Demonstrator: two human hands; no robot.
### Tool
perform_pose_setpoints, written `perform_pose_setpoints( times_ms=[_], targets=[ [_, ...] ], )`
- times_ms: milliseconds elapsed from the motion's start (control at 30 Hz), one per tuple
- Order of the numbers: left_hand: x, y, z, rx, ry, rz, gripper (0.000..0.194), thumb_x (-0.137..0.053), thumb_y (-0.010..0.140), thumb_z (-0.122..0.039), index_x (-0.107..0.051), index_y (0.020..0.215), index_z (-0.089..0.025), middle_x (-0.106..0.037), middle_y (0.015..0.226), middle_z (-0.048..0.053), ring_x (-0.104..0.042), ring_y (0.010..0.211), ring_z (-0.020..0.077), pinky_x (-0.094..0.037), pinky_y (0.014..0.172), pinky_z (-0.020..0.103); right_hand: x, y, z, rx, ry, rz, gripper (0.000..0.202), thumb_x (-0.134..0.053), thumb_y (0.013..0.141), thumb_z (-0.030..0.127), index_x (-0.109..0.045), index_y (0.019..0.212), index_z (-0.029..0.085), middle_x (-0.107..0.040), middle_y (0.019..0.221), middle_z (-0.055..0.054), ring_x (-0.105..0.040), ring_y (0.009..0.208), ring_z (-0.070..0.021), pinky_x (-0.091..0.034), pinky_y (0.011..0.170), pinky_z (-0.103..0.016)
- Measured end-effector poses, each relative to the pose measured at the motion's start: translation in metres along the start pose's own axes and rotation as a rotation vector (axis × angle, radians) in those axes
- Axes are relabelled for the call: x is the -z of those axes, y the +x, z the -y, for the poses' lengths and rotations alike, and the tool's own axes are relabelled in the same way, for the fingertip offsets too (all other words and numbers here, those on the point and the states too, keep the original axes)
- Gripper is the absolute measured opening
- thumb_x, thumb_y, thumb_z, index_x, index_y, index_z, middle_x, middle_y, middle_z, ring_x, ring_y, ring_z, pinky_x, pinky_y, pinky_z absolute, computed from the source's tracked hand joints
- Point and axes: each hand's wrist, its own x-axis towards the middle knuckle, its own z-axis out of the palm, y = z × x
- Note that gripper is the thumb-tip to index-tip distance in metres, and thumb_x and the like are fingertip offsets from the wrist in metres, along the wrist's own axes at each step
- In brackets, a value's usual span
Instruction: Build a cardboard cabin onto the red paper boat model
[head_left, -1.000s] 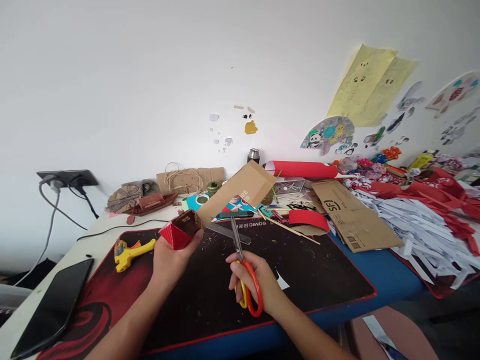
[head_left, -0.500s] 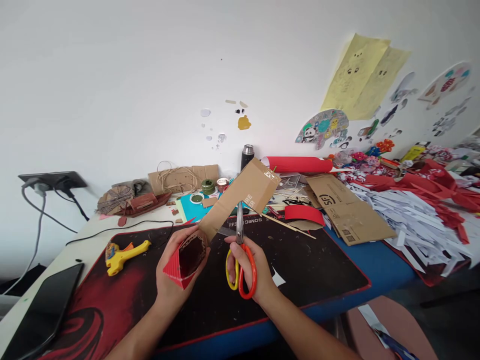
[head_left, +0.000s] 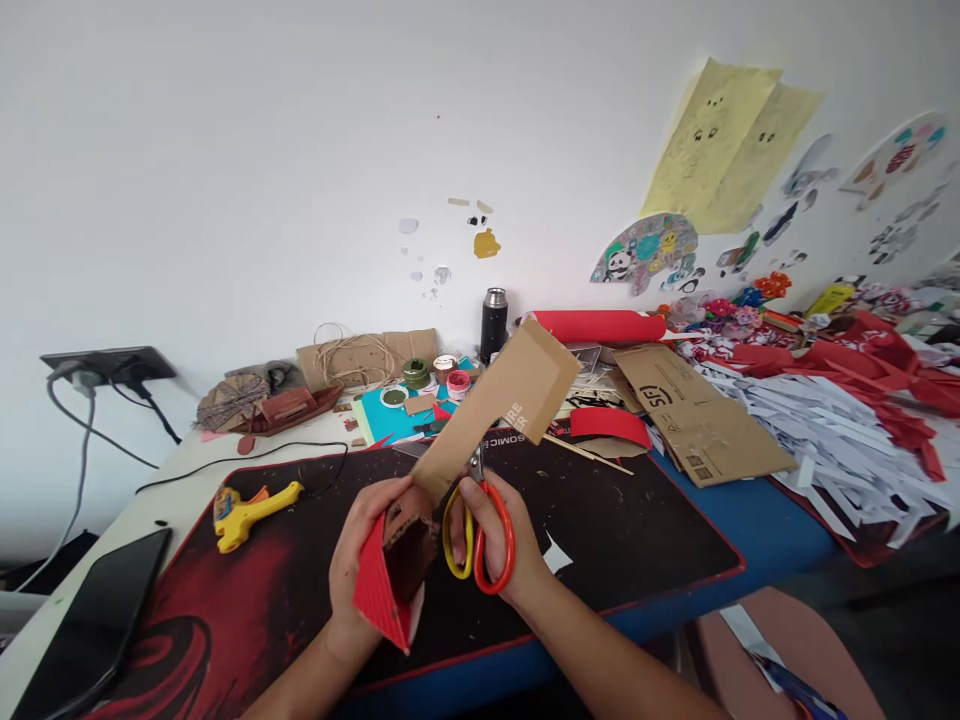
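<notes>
My left hand [head_left: 352,550] is closed around a red corrugated cardboard piece [head_left: 379,595], bent into a hollow form with a brown inside. A long brown cardboard strip [head_left: 469,415] rises from the same grip, slanting up to the right and widening at its far end. In my right hand [head_left: 517,550] are scissors [head_left: 496,545] with one yellow and one red handle loop, my fingers through the loops. The loops stand apart. Their blades point away from me at the lower edge of the strip, and the strip partly hides them.
A yellow glue gun [head_left: 251,512] and a black phone [head_left: 94,610] lie at the left. Behind stand paint jars [head_left: 416,373] and a black flask [head_left: 493,325]. Folded cardboard [head_left: 705,420] and heaped white paper strips [head_left: 810,430] lie at the right.
The red piece and the cardboard strip have shifted right and turned in my left hand. The scissors' loops have spread further apart, and less of the blades shows beside the strip.
</notes>
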Motion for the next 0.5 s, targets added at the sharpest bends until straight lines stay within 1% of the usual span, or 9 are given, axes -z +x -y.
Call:
perform_pose_setpoints(
  times_ms=[67,100,200,267,333,367,433,500],
  targets=[
    [-0.001,-0.006,0.003,-0.054,-0.004,0.053,0.040,-0.072,0.094,-0.027,-0.067,0.134,-0.027,-0.071,0.120,0.007,-0.071,0.108,0.0255,-0.060,0.095,0.037,0.001,0.001,0.001,-0.004,-0.013,-0.037,0.041,-0.075,0.094,0.058,-0.059,0.085,0.021,-0.061,0.054,0.004,-0.052,0.037,-0.0108,-0.039,0.038,-0.021],
    [-0.002,-0.008,0.003,-0.075,-0.005,0.077,0.039,-0.070,0.096,-0.028,-0.067,0.134,-0.027,-0.070,0.121,0.007,-0.071,0.108,0.0252,-0.060,0.094,0.037,0.001,0.002,0.001,-0.018,-0.016,-0.056,0.042,-0.076,0.093,0.058,-0.059,0.083,0.021,-0.061,0.053,0.004,-0.052,0.037,-0.0110,-0.038,0.037,-0.021],
    [-0.004,-0.009,0.003,-0.092,0.000,0.114,0.040,-0.068,0.097,-0.033,-0.065,0.136,-0.027,-0.069,0.124,0.009,-0.070,0.111,0.0270,-0.060,0.096,0.039,0.002,0.003,-0.002,-0.053,0.000,-0.104,0.040,-0.078,0.091,0.058,-0.062,0.087,0.021,-0.061,0.053,0.005,-0.050,0.036,-0.0117,-0.037,0.037,-0.022],
    [-0.007,-0.008,0.004,-0.088,0.001,0.110,0.047,-0.071,0.094,-0.033,-0.061,0.140,-0.028,-0.067,0.129,0.010,-0.068,0.117,0.0296,-0.059,0.101,0.044,0.002,0.003,-0.003,-0.049,0.015,-0.112,0.039,-0.079,0.090,0.057,-0.062,0.087,0.022,-0.058,0.051,0.006,-0.049,0.035,-0.0118,-0.036,0.037,-0.023],
    [-0.008,-0.008,0.005,-0.094,-0.007,0.134,0.062,-0.077,0.089,-0.033,-0.055,0.147,-0.029,-0.065,0.134,0.011,-0.066,0.122,0.0325,-0.058,0.105,0.049,0.004,0.003,-0.003,-0.039,0.021,-0.112,0.038,-0.078,0.090,0.056,-0.062,0.086,0.022,-0.057,0.051,0.007,-0.048,0.036,-0.0122,-0.036,0.038,-0.024],
    [-0.007,-0.008,0.005,-0.098,-0.017,0.168,0.072,-0.081,0.086,-0.033,-0.051,0.152,-0.030,-0.063,0.137,0.013,-0.065,0.125,0.0340,-0.058,0.105,0.051,0.005,0.004,-0.003,-0.039,0.021,-0.113,0.037,-0.078,0.090,0.056,-0.062,0.086,0.022,-0.056,0.051,0.007,-0.048,0.036,-0.0127,-0.037,0.039,-0.024],
    [-0.003,-0.008,0.003,-0.089,-0.044,0.284,0.096,-0.086,0.081,-0.034,-0.036,0.164,-0.032,-0.057,0.147,0.016,-0.063,0.132,0.0377,-0.058,0.108,0.055,0.009,0.004,-0.002,-0.040,0.024,-0.120,0.037,-0.078,0.089,0.056,-0.064,0.085,0.023,-0.056,0.051,0.006,-0.050,0.039,-0.0143,-0.041,0.043,-0.027],
    [0.004,-0.008,-0.003,-0.055,-0.074,0.430,0.112,-0.086,0.082,-0.033,-0.018,0.171,-0.035,-0.047,0.161,0.019,-0.055,0.144,0.0416,-0.053,0.113,0.061,0.012,0.005,0.000,-0.046,0.026,-0.120,0.035,-0.079,0.088,0.056,-0.066,0.085,0.023,-0.056,0.052,0.006,-0.053,0.042,-0.0164,-0.044,0.047,-0.029]
  ],
)
